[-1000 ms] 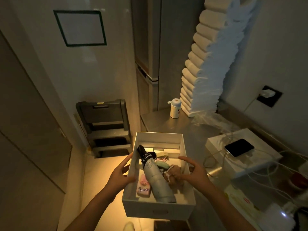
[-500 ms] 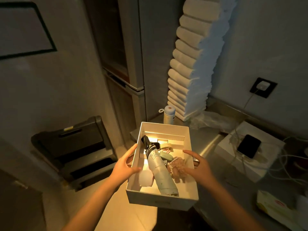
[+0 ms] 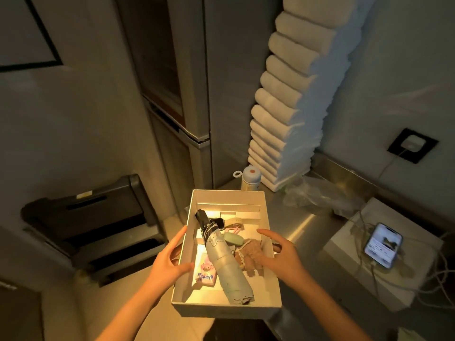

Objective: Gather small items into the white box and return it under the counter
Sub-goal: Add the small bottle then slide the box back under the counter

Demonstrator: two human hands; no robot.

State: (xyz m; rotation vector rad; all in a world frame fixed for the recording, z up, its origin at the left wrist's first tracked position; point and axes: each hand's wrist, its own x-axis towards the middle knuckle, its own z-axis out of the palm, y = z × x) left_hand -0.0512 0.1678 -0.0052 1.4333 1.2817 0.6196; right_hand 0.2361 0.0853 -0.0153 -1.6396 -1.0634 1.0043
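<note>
Clasping the white box by its side walls, the left hand and right hand hold it at the steel counter edge. Inside lie a folded umbrella, pink packet and brown plush.

Setting: dim back-of-house service or utility room. Evidence: stainless-steel counter; tall steel cabinet and tall stack of folded white towels, both beyond the held box; folded black step stool left of it; phone charging to its right.
</note>
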